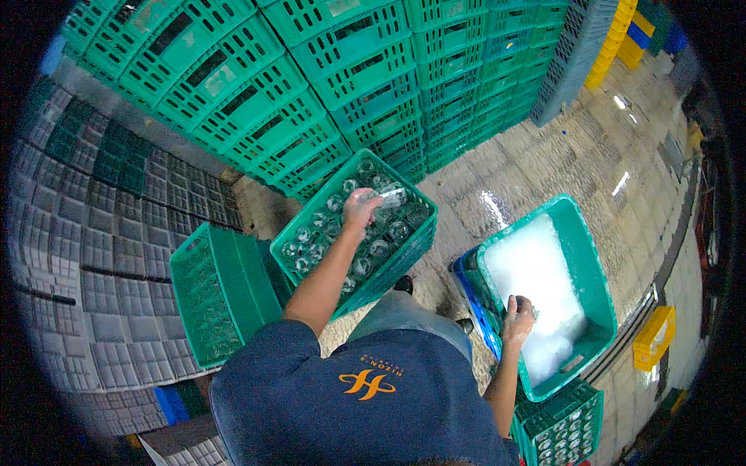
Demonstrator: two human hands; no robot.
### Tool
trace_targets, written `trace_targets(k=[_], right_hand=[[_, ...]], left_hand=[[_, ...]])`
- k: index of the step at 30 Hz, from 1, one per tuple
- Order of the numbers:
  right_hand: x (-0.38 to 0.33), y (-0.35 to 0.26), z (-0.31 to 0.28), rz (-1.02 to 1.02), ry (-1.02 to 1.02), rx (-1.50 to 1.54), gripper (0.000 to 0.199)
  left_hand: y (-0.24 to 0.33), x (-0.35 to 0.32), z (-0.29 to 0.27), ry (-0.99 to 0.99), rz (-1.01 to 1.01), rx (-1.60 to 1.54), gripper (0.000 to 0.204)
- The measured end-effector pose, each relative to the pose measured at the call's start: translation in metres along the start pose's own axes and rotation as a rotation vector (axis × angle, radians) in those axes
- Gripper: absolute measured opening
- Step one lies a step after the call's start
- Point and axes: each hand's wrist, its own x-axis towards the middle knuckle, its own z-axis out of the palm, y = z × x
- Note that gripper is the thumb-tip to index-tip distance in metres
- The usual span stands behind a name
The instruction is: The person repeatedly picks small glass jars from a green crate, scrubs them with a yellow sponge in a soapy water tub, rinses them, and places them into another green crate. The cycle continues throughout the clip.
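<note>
My left hand [361, 208] is closed around a clear drinking glass [393, 197], held tilted over a green plastic crate [356, 304] at the centre. Rows of upright clear glasses [378, 248] fill that crate. To the right, my right hand [518, 317] hovers at the near-left side of a green tub [598, 291], its thumb and fingers apart and nothing visible between them. Thick white foam [532, 264] covers most of the tub and hides whatever lies beneath.
Tall stacks of green crates [326, 58] rise at the back. Another green crate with glasses [203, 299] stands at left, beside piled grey racks [116, 311]. A crate of glasses [563, 435] sits below the tub. A yellow container [654, 339] rests on the wet tiled floor [575, 155].
</note>
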Motion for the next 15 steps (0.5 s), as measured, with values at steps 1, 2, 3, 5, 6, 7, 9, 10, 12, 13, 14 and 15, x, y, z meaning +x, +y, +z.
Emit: trace_targets(k=[1, 2, 3, 5, 6, 7, 9, 10, 12, 13, 14, 15], right_hand=[[0.003, -0.004, 0.0, 0.012, -0.036, -0.074, 0.03], [0.003, -0.006, 0.0, -0.008, -0.047, -0.126, 0.031], [0.005, -0.006, 0.001, -0.024, -0.074, -0.182, 0.036], [0.005, -0.004, 0.006, 0.012, -0.107, -0.183, 0.038], [0.003, -0.002, 0.008, 0.062, -0.107, -0.188, 0.038], [0.002, 0.001, 0.01, 0.077, -0.11, -0.233, 0.039], [-0.004, 0.008, 0.009, 0.006, -0.065, -0.133, 0.038], [-0.006, 0.012, 0.004, 0.049, -0.063, -0.031, 0.037], [-0.018, 0.026, -0.022, 0.176, -0.112, 0.153, 0.037], [-0.023, 0.037, -0.038, 0.275, -0.085, 0.256, 0.038], [-0.033, 0.048, -0.054, 0.293, 0.034, 0.18, 0.027], [-0.038, 0.063, -0.072, 0.286, 0.128, -0.005, 0.027]], left_hand=[[-0.008, 0.017, -0.002, -0.018, 0.064, 0.102, 0.05], [-0.015, 0.029, -0.003, -0.063, 0.096, 0.204, 0.05], [-0.021, 0.041, 0.002, -0.043, 0.354, 0.492, 0.049], [-0.029, 0.054, 0.013, -0.095, 0.562, 0.81, 0.048], [-0.031, 0.058, 0.019, -0.099, 0.68, 0.964, 0.048], [-0.031, 0.06, 0.024, -0.192, 0.599, 1.095, 0.048], [-0.029, 0.061, 0.033, -0.248, 0.502, 1.237, 0.049], [-0.026, 0.059, 0.04, -0.304, 0.533, 1.261, 0.05], [-0.017, 0.053, 0.051, -0.389, 0.491, 1.242, 0.047], [-0.011, 0.045, 0.065, -0.248, 0.525, 1.121, 0.041], [-0.005, 0.032, 0.072, -0.242, 0.68, 1.009, 0.036], [0.001, 0.012, 0.093, -0.211, 0.792, 0.791, 0.036]])
